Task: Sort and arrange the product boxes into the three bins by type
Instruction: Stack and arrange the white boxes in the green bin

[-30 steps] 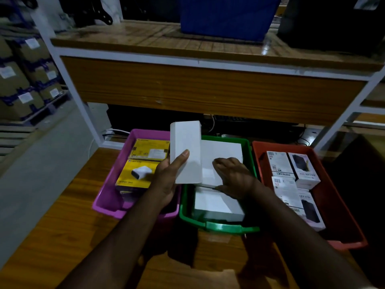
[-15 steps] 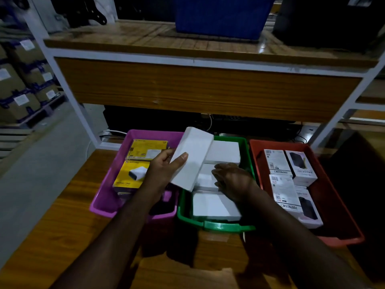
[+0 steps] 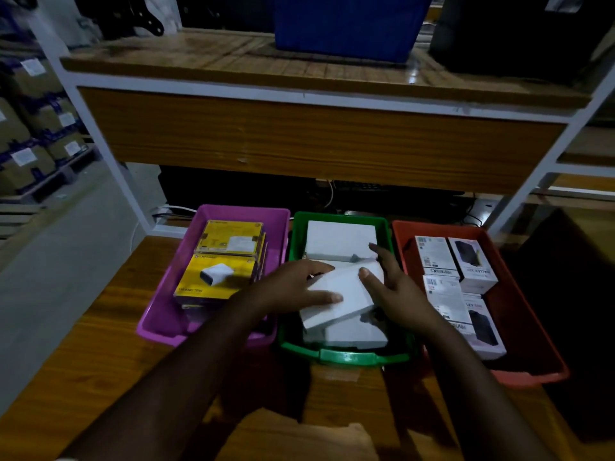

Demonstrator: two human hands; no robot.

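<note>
The green bin (image 3: 342, 356) sits between a purple bin (image 3: 166, 314) and a red bin (image 3: 532, 371), walls nearly touching. Inside the green bin, a white box (image 3: 342, 294) lies tilted atop other white boxes, its long axis running from near-left to far-right. The left hand (image 3: 296, 287) holds its left edge, fingers spread. The right hand (image 3: 396, 287) touches its right end, fingers straight and apart.

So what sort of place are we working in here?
Most likely a warehouse or stockroom: labelled cartons stacked on a pallet at the left, metal-framed shelving overhead, and product boxes sorted into three coloured bins.
</note>
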